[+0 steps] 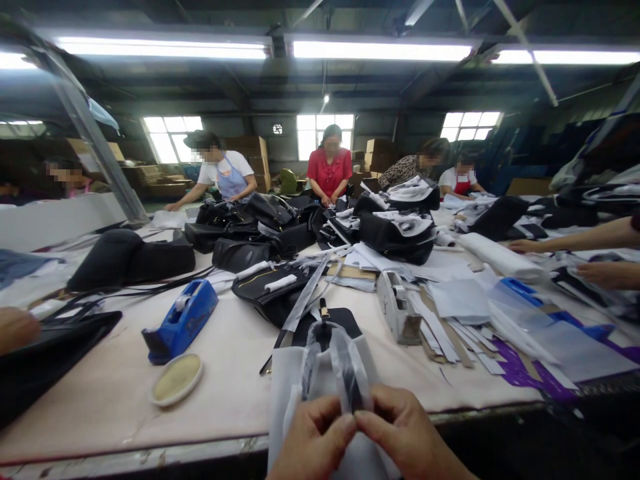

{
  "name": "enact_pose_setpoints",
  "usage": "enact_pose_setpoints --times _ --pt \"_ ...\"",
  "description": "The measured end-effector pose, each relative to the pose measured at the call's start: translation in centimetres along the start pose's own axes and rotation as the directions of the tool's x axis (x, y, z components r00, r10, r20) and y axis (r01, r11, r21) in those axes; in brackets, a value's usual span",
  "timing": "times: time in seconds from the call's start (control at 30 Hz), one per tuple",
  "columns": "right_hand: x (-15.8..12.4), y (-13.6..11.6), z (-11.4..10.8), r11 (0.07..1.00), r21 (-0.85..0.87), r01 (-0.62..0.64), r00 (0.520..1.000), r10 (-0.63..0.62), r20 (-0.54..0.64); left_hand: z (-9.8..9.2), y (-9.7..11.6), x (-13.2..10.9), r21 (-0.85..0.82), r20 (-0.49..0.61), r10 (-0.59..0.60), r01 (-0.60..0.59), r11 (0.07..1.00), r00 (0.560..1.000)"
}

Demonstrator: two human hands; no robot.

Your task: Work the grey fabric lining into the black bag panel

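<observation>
the wrapped strap [353,373] of a black bag [345,323] is at my fingertips, by the middle of the near edge of the table [240,383]. it loops up and away from me in cloudy film, with its near end between my hands. my left hand [316,433] has thumb and fingers pinched on it, and my right hand [405,423] pinches just beside, the thumb tips nearly meeting.

as i judge it, the covering is well along: film goes around most of the loop that shows. what seems left is the part under my fingertips; i cannot tell whether it is fastened. the bag's flap and gold clasp [324,311] lie beyond my fingers, toward the table's middle, and a white sheet [283,400] is under the strap, reaching past the near edge.

left of the bag, in from the near edge, are a round dish [177,380] and a blue tape dispenser [183,320]. to the right stand a grey tape dispenser [397,310] and loose paper strips [450,340]. farther in is a heap of black bags [270,220], with co-workers along the far edge and another person's hand [17,330] at the left edge.
</observation>
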State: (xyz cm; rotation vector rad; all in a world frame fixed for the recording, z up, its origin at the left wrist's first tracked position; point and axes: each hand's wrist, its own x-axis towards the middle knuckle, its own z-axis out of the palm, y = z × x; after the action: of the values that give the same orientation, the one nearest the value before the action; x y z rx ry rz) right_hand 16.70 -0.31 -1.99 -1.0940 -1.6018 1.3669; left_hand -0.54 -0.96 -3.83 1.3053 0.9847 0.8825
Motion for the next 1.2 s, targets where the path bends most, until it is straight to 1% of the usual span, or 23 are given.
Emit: enact_pose_setpoints --times 0.03,0.07,0.1,0.17,0.2,0.23,0.27,0.3,0.33,0.37,0.4,0.47,0.5,0.53,0.6,0.7,0.77,0.83,0.87,0.97,1.03,1.1,1.2 --pt "0.0 0.2 -0.1 0.971 -0.185 0.149 0.989 -0.148 0.016 -0.1 0.2 0.2 -0.164 0.025 -0.104 0.107 0.981 0.994" --pt "0.0 0.5 -0.1 0.885 -0.355 0.301 0.952 -0.299 0.062 -0.1 0.3 0.3 -0.298 0.054 -0.179 0.187 0.936 0.982" --pt "0.0 0.9 -0.1 0.755 -0.488 0.438 0.891 -0.436 0.124 -0.2 0.3 0.4 -0.394 0.078 -0.223 0.235 0.889 0.972" --pt "0.0 1.6 -0.1 0.493 -0.643 0.586 0.758 -0.613 0.221 -0.1 0.2 0.5 -0.495 0.1 -0.268 0.282 0.822 0.958" --pt "0.0 1.7 -0.2 0.427 -0.674 0.603 0.724 -0.647 0.239 -0.1 0.2 0.6 -0.521 0.096 -0.279 0.288 0.804 0.955" --pt "0.0 1.7 -0.2 0.431 -0.673 0.601 0.726 -0.646 0.235 0.0 0.2 0.6 -0.535 0.077 -0.284 0.28 0.797 0.956" --pt "0.0 1.6 -0.4 0.511 -0.642 0.571 0.768 -0.608 0.2 0.0 0.3 0.5 -0.523 0.047 -0.281 0.264 0.811 0.958" --pt "0.0 1.4 -0.5 0.65 -0.57 0.503 0.84 -0.522 0.147 0.1 0.4 0.5 -0.472 0.003 -0.26 0.231 0.851 0.966" --pt "0.1 1.2 -0.7 0.81 -0.445 0.383 0.919 -0.383 0.095 0.1 0.6 0.4 -0.377 -0.051 -0.218 0.184 0.908 0.975" --pt "0.1 0.9 -0.9 0.939 -0.27 0.213 0.977 -0.204 0.062 0.2 0.8 0.3 -0.234 -0.106 -0.155 0.127 0.964 0.982" --pt "0.2 0.8 -1.0 0.997 -0.077 0.017 0.998 -0.013 0.06 0.3 0.9 0.1 -0.061 -0.143 -0.076 0.068 0.996 0.987" --pt "0.6 0.7 -1.0 0.932 0.22 -0.289 0.956 0.268 0.121 0.6 0.7 -0.1 0.252 -0.166 0.087 -0.043 0.967 0.982" --pt "0.8 0.7 -0.9 0.892 0.284 -0.352 0.936 0.328 0.13 0.9 0.5 -0.3 0.347 -0.17 0.146 -0.08 0.934 0.974" --pt "1.0 0.7 -0.6 0.888 0.287 -0.359 0.933 0.344 0.101 1.2 0.2 -0.4 0.401 -0.183 0.184 -0.098 0.911 0.966" --pt "1.5 0.6 -0.2 0.947 0.163 -0.277 0.959 0.283 -0.012 1.7 -0.4 -0.5 0.42 -0.231 0.222 -0.108 0.901 0.947" --pt "2.0 0.5 0.2 0.987 0.022 -0.161 0.984 0.162 -0.078 1.8 -0.8 -0.5 0.39 -0.253 0.195 -0.084 0.917 0.948" --pt "2.1 0.6 0.2 0.984 0.103 -0.146 0.987 0.153 -0.057 1.5 -0.3 -0.3 0.309 -0.182 0.091 -0.031 0.95 0.979" --pt "2.1 0.9 0.0 0.957 0.242 -0.157 0.984 0.172 -0.042 1.0 0.5 -0.1 0.109 -0.068 -0.078 0.085 0.99 0.995" --pt "2.1 1.1 -0.1 0.938 0.306 -0.166 0.982 0.186 -0.037 0.8 1.0 0.0 -0.028 -0.004 -0.158 0.158 0.987 0.987" --pt "2.1 1.5 -0.2 0.896 0.407 -0.178 0.983 0.178 0.036 0.0 2.1 0.4 -0.385 0.134 -0.298 0.326 0.863 0.945" --pt "2.1 1.3 -0.4 0.907 0.392 -0.153 0.987 0.119 0.109 -0.4 2.3 0.6 -0.453 0.186 -0.343 0.39 0.802 0.921" --pt "2.1 0.8 -0.6 0.944 0.319 -0.086 0.989 0.042 0.143 -0.7 2.1 0.8 -0.453 0.228 -0.369 0.434 0.779 0.901" --pt "1.9 0.5 -1.0 0.995 0.074 0.061 0.991 -0.07 0.115 -0.8 1.4 1.0 -0.476 0.295 -0.371 0.472 0.742 0.881"
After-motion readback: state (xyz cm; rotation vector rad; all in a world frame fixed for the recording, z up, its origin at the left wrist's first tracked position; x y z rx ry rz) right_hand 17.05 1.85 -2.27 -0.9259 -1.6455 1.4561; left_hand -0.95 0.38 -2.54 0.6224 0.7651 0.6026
